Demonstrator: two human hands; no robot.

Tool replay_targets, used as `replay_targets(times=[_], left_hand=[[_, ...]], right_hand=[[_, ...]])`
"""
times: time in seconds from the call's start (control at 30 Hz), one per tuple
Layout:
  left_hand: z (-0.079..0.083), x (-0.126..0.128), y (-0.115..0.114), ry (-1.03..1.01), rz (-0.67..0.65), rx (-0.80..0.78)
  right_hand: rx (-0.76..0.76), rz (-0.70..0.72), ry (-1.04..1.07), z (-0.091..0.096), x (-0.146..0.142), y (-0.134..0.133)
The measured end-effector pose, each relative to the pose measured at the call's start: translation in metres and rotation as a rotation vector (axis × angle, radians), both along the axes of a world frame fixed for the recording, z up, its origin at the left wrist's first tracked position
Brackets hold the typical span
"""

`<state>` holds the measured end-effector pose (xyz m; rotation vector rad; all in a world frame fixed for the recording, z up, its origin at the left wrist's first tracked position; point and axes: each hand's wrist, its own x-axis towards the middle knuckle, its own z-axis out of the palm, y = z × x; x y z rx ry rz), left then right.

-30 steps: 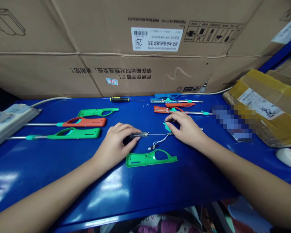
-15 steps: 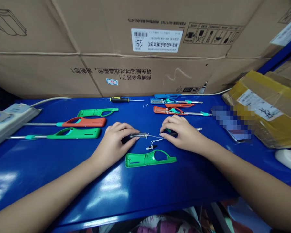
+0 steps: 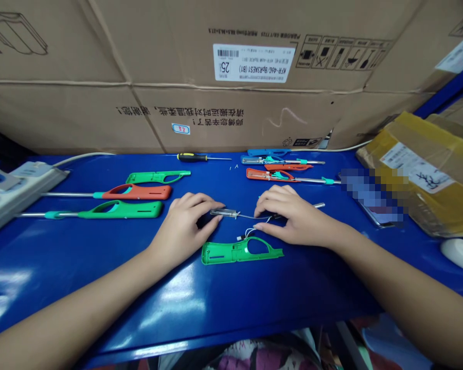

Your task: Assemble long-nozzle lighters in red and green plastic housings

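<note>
Between thumb and fingers, my left hand (image 3: 185, 222) pinches one end of a clear lighter fuel tank (image 3: 224, 213). A thin tube runs from the tank rightward to my right hand (image 3: 287, 213). That hand is curled over the far part of the lighter's insides, and a metal tube end (image 3: 319, 205) sticks out beyond its knuckles. What its fingertips press on is mostly hidden. White wires with a small connector (image 3: 241, 237) hang below the right fingers. Just under both hands lies a green lighter casing half (image 3: 224, 253), inner side up.
Assembled orange (image 3: 139, 192) and green (image 3: 131, 209) lighters lie left, beside another green casing half (image 3: 146, 177) and a power strip (image 3: 27, 185). A screwdriver (image 3: 193, 157), opened blue (image 3: 250, 160) and orange (image 3: 256, 174) lighters sit behind. Rightward are a phone (image 3: 374, 205) and taped box (image 3: 416, 169).
The right thumb and fingers have parted more, and the wires and connector have shifted slightly right and down. My left hand keeps its pinch on the tank. The view has shifted slightly.
</note>
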<state>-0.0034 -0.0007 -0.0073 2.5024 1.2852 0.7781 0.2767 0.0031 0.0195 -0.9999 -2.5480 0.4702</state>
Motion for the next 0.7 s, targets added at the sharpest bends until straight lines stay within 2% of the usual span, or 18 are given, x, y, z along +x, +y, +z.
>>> replay_targets(times=[0.13, 0.27, 0.37, 0.53, 0.7], left_hand=[[0.009, 0.003, -0.008, -0.020, -0.012, 0.052], [0.019, 0.009, -0.017, -0.013, -0.207, 0.024], [0.022, 0.010, -0.020, 0.036, -0.295, -0.037], [0.023, 0.007, -0.019, 0.104, -0.341, -0.086], [0.022, 0.006, -0.018, 0.126, -0.349, -0.109]], right_hand=[[-0.014, 0.102, 0.006, 0.005, 0.004, -0.001], [-0.025, 0.148, -0.031, 0.004, -0.001, -0.004], [-0.020, 0.108, -0.040, 0.000, -0.004, -0.004], [0.074, -0.007, 0.039, -0.004, -0.005, -0.002], [0.151, 0.033, -0.063, -0.004, -0.005, -0.003]])
